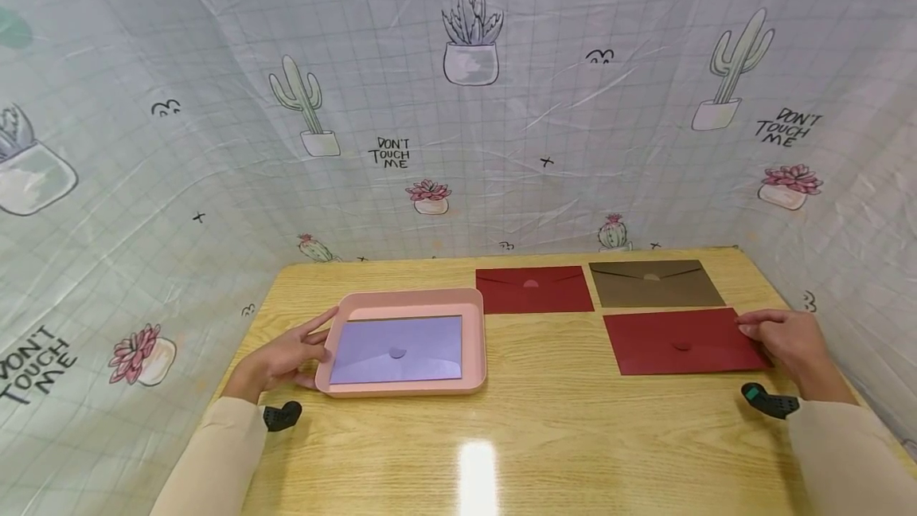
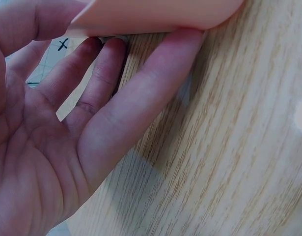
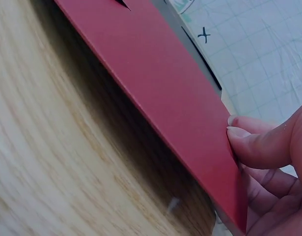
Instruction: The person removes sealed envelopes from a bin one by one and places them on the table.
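In the head view my left hand (image 1: 290,355) is at the left end of a shallow pink tray (image 1: 474,341), its fingers spread along the end wall. The left wrist view shows fingertips (image 2: 182,46) under the tray's edge (image 2: 155,17) and another finger over its side. A lilac envelope (image 1: 397,349) lies flat inside the tray, flap side up. On the right, my right hand (image 1: 791,341) pinches the right edge of a red envelope (image 1: 680,341) between thumb and fingers. In the right wrist view, this red envelope (image 3: 155,93) is tilted, with shadow beneath its near edge.
Behind the tray's right corner lies a second red envelope (image 1: 537,293), with a brown envelope (image 1: 655,285) beside it. All are on a light wooden table (image 1: 544,436). A cactus-printed cloth (image 1: 501,142) hangs behind and along both sides.
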Demonstrator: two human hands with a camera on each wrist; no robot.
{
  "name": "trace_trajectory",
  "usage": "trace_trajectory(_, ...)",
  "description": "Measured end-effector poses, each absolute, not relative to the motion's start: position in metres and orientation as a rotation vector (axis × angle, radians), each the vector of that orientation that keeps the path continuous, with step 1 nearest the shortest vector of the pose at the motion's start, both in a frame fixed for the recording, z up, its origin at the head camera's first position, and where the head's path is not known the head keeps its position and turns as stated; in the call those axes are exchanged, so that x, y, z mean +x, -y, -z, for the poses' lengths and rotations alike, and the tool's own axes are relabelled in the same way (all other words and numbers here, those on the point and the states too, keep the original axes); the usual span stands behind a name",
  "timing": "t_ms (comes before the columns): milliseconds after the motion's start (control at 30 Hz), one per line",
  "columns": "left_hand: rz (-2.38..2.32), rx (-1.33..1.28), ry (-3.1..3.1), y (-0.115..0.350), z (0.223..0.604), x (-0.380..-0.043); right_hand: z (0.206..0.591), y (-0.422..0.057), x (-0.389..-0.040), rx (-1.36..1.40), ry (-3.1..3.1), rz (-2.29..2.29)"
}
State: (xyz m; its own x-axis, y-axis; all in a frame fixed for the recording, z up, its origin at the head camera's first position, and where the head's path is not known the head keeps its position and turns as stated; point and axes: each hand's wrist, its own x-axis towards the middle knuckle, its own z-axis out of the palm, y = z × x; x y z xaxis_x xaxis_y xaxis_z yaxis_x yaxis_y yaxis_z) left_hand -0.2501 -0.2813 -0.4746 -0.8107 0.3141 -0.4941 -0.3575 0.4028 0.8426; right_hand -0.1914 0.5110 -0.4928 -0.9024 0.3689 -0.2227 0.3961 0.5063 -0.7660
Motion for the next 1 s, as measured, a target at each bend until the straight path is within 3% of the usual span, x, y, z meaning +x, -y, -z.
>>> trace_trajectory(1000,-1.446,-0.005,-2.019,0.2815,0.4760,-0.2522,0.4883,-0.5043,-0.1933,0.676,-2.881,1.116)
